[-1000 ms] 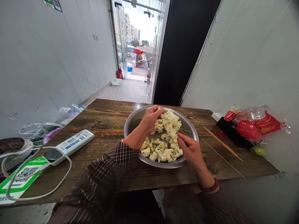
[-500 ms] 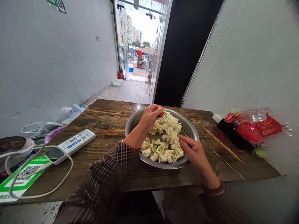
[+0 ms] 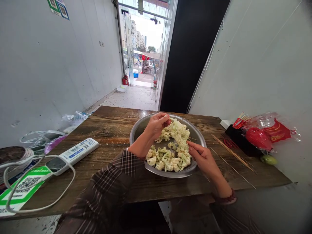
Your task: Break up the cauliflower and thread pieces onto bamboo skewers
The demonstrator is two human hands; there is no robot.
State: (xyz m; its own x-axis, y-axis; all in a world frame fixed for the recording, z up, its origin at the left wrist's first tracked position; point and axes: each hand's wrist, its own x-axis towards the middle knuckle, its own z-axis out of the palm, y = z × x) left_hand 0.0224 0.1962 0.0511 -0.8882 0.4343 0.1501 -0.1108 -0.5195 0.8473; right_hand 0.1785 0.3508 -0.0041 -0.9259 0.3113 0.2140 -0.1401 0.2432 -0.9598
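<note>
A wide metal bowl [image 3: 135, 130] holds many pale cauliflower florets [image 3: 168, 159]. My left hand [image 3: 158, 125] is over the bowl's far left side, thumb and fingers pinched on the stem end of a cauliflower piece [image 3: 179, 130]. That piece spreads rightward toward my other hand. At the right rim, my right hand [image 3: 201, 157] is closed in a pinch beside the florets. A thin bamboo skewer seems to run through its fingers, mostly hidden by them. Thin sticks also show behind the cauliflower at the bowl's right side.
Several loose bamboo skewers [image 3: 231, 152] lie on the wooden table [image 3: 109, 125] to the right. Beyond them are red scissors [image 3: 229, 143], a black box [image 3: 243, 143], a red plastic-wrapped package [image 3: 259, 138] and a green fruit [image 3: 268, 159]. A white power bank-like device [image 3: 78, 152] with a cable lies left.
The view has shifted slightly. My left hand still pinches the cauliflower stem, and my right hand stays at the bowl's right rim with hardly any movement.
</note>
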